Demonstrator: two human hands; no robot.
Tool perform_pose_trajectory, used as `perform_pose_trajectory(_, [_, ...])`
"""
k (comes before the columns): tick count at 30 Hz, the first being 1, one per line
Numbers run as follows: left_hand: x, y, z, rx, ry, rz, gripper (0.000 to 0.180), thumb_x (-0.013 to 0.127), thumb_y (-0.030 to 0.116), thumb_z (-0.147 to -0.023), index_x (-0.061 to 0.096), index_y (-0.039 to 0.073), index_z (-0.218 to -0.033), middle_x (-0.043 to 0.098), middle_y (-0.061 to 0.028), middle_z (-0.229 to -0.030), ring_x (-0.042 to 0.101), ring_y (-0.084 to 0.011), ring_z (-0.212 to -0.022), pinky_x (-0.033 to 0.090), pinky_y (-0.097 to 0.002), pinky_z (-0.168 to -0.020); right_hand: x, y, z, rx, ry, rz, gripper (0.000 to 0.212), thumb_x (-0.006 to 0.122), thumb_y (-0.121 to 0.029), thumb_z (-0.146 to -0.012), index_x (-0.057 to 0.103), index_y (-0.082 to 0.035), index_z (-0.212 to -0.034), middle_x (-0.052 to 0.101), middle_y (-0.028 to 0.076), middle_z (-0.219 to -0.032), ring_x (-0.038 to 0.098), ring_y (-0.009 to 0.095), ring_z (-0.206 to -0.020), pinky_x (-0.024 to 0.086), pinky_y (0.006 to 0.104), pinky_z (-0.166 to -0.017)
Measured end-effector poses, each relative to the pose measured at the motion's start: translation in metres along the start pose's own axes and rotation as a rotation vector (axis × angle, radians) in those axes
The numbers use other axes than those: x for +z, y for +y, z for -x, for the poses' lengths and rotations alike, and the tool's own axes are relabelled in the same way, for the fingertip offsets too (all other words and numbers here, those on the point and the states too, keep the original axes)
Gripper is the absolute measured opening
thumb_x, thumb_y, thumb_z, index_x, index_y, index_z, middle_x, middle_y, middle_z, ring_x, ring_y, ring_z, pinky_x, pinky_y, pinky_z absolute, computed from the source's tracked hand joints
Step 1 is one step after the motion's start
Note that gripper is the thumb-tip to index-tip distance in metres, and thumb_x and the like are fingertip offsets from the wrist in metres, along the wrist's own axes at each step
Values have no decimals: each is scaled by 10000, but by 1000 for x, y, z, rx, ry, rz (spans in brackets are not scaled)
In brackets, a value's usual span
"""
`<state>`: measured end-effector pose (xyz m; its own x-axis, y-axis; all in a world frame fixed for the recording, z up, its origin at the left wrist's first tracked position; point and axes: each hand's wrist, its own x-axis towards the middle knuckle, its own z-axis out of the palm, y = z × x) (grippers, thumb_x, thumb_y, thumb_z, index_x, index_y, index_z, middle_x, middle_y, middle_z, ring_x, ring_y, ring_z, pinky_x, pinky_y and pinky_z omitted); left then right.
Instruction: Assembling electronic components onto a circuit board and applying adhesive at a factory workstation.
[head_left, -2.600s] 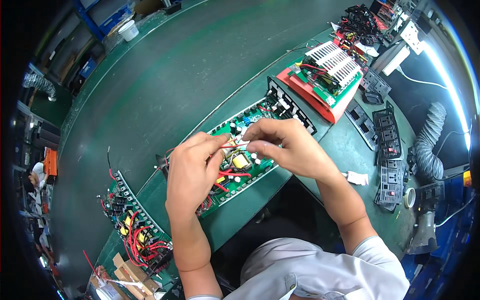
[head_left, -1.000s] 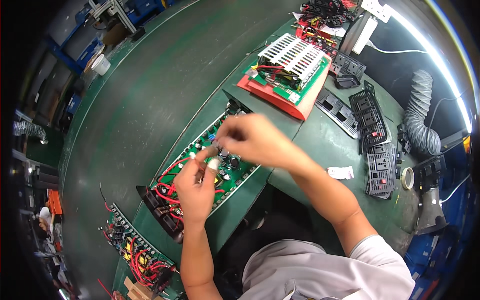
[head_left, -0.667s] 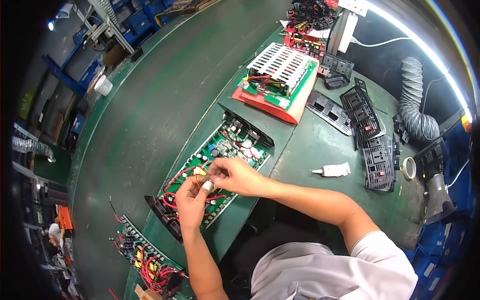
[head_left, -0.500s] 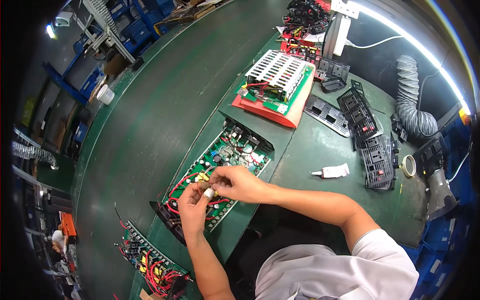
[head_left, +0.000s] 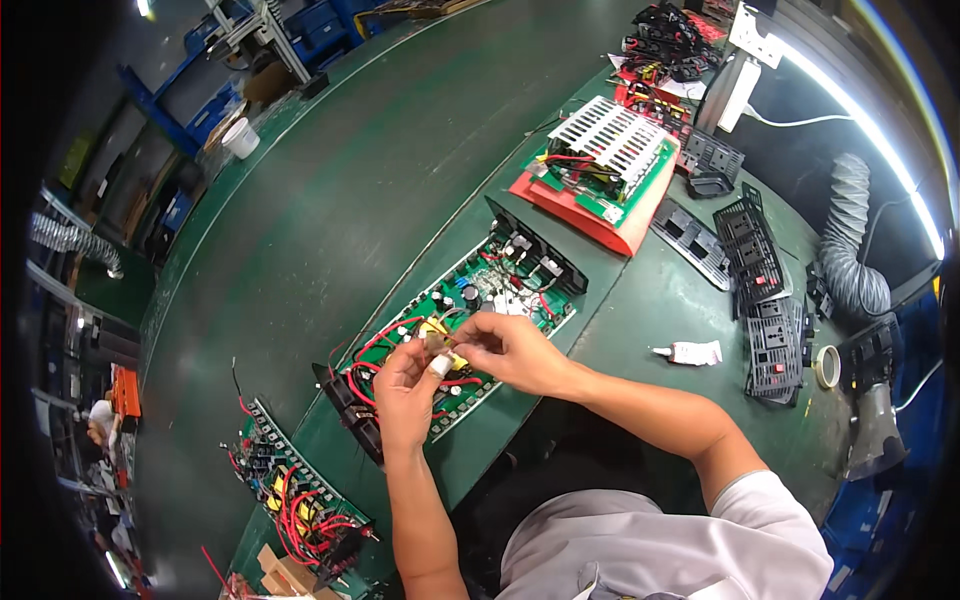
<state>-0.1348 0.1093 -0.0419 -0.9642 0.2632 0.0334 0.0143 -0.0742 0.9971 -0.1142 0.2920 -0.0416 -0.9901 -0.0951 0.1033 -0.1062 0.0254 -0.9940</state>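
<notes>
A long green circuit board (head_left: 459, 412) with black end panels, red wires and yellow-wrapped parts lies at an angle on the bench. Above its middle my two hands meet, fingertips close together. My left hand (head_left: 405, 392) is closed in a pinch, with a white wrapping (head_left: 441, 365) around its thumb. Fingers of my right hand (head_left: 520, 352) pinch just beside it. Between them shows a small brownish piece (head_left: 437, 343), too small and covered to name. Yellow-wrapped parts and red wires are right under the fingers, and the hands hide part of the board.
Beyond the board, another board with a slotted white metal cover (head_left: 610, 140) rests on a red pad (head_left: 580, 215). Black slotted panels (head_left: 750, 250), a white tube (head_left: 692, 353) and a tape roll (head_left: 826, 367) lie to the right. A wired board (head_left: 300, 495) sits at near left.
The view has turned, so the bench and its things appear farther right. Both hands stay together over the board, still pinching, with only slight finger movement.
</notes>
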Motion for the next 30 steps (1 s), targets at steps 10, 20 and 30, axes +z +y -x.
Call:
perform_pose_trajectory(10, [10,-3,4,60,39,-234,316,634,-72,-864,550,-41,-1167,667,-118,-1043,659,-156,-930,542,-271,-801,-12,-2,-6,53,-112,112,164,649,-125,-925,652,35,-958,639,5,-786,565,48,-707,464,226,-616])
perform_pose_trajectory(20, [11,-6,4,142,-12,-306,457,623,-119,-819,525,-26,-1256,625,-87,-1025,634,-158,-964,536,-286,-856,-11,8,-8,346,-93,-313,162,645,-171,-930,660,-10,-929,660,19,-785,616,80,-687,484,220,-612])
perform_pose_trajectory(30, [11,-12,5,252,28,-333,416,647,-66,-829,557,-24,-1233,680,-121,-1007,679,-171,-895,556,-292,-784,-12,6,-5,327,-130,-299,163,656,-183,-934,658,-21,-955,643,-1,-787,586,68,-681,455,216,-594])
